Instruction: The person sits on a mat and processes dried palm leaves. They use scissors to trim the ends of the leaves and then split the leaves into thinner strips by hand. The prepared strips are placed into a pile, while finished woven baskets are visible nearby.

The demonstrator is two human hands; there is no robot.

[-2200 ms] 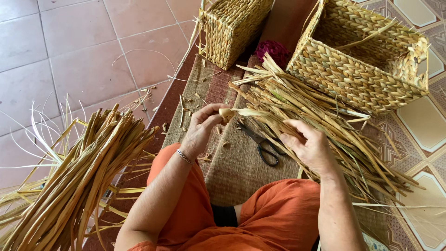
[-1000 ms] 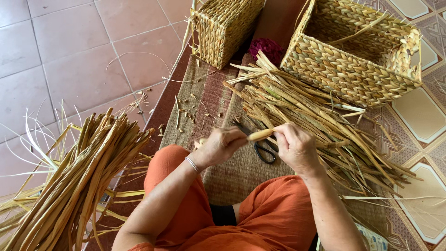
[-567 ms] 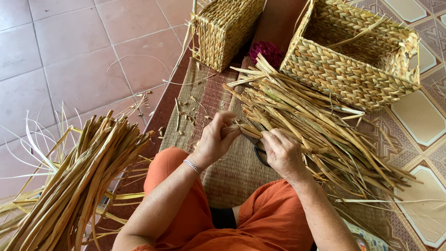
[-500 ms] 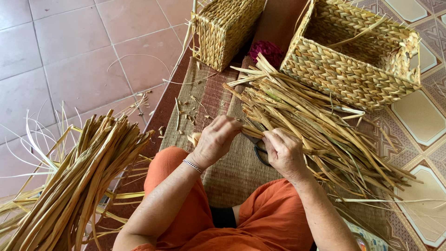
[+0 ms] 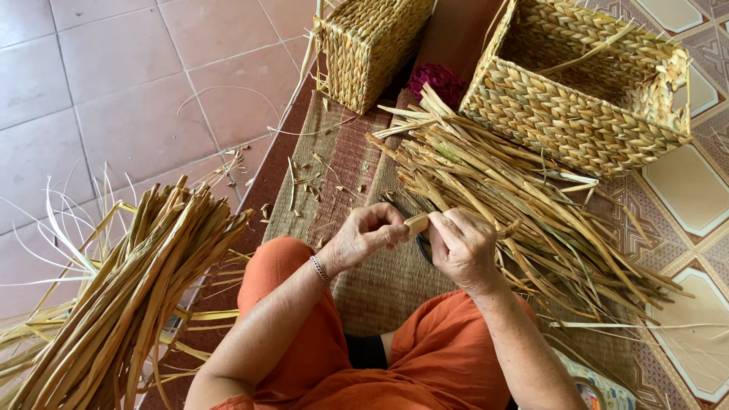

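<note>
My left hand and my right hand meet over my lap, both closed on one short dried straw stalk held between them. Just right of my hands lies a loose heap of dried stalks spread across a woven mat. Dark scissors lie on the mat under my hands, mostly hidden. A metal bracelet sits on my left wrist.
A large woven basket stands at the back right and a smaller woven basket at the back centre, with a pink cloth between them. A thick bundle of long stalks lies at my left on the tiled floor.
My left hand drew a stalk out of the heap and both hands came together over my lap, covering the scissors. They now grip the stalk's ends closer to each other.
</note>
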